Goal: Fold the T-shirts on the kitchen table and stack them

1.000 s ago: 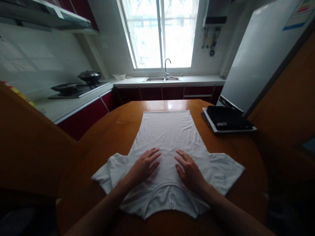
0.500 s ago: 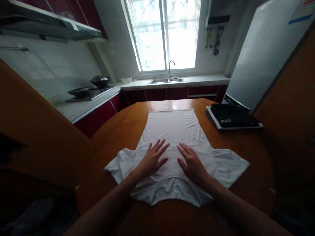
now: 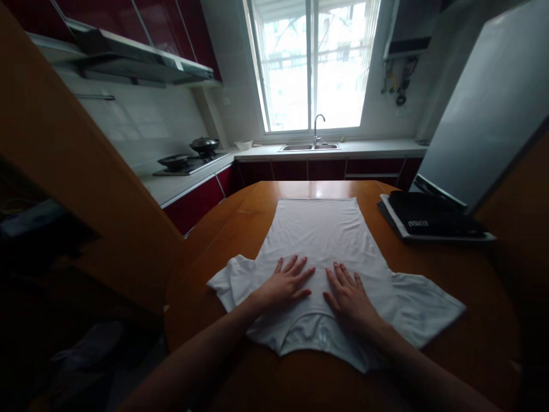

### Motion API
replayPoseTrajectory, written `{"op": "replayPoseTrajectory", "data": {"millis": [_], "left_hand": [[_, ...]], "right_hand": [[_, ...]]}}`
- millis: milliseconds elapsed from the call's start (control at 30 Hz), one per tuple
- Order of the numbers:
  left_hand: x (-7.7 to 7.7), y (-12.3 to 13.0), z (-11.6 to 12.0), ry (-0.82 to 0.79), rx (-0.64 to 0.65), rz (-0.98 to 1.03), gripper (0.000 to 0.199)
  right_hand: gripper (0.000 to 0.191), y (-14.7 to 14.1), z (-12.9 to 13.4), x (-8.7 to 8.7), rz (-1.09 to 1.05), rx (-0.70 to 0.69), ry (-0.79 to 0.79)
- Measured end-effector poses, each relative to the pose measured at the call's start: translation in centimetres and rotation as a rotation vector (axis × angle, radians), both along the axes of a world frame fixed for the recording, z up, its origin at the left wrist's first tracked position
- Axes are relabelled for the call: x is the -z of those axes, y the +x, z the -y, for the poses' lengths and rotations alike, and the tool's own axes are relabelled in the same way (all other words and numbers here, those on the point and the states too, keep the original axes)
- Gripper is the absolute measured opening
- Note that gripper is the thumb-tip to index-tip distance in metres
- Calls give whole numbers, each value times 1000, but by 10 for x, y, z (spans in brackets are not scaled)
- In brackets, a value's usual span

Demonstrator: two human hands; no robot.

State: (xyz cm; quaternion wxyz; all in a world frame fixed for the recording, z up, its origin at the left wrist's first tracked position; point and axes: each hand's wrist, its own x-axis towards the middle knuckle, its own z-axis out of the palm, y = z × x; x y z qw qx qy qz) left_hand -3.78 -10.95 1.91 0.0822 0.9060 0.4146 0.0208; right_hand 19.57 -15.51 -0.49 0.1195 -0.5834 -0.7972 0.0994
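A white T-shirt (image 3: 321, 229) lies spread on the round wooden table (image 3: 223, 223), its neckline toward me and its hem toward the window. My left hand (image 3: 285, 283) rests flat on the chest part of the shirt, fingers spread. Beside it, my right hand (image 3: 349, 292) also lies palm down on the fabric, fingers a little apart. Neither hand grips the cloth. Both sleeves stick out to the sides; the left one is rumpled.
Folded dark and white clothes (image 3: 433, 216) are stacked at the table's right side. Beyond the table are a counter with a sink (image 3: 300, 147), a stove (image 3: 193, 165) with pans, and a fridge (image 3: 493, 109) on the right.
The view has shifted, so the table and shirt appear farther right. My hands stay flat on the shirt, the right one with its fingers slightly more spread.
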Motion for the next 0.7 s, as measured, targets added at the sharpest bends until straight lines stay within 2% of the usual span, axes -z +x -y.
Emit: {"op": "replayPoseTrajectory", "data": {"millis": [200,367,567,700], "left_hand": [[-8,-3,-2,95,-28,103,60],[-21,-26,-14,156,-108,194,52],[-51,-85,-29,180,-397,274,47],[-63,-136,-24,166,-698,286,49]], "right_hand": [[58,3,-3,12,-33,-3,110],[54,3,-5,18,-106,-38,227],[48,3,-5,19,-186,-94,293],[45,5,-3,12,-241,-126,314]]}}
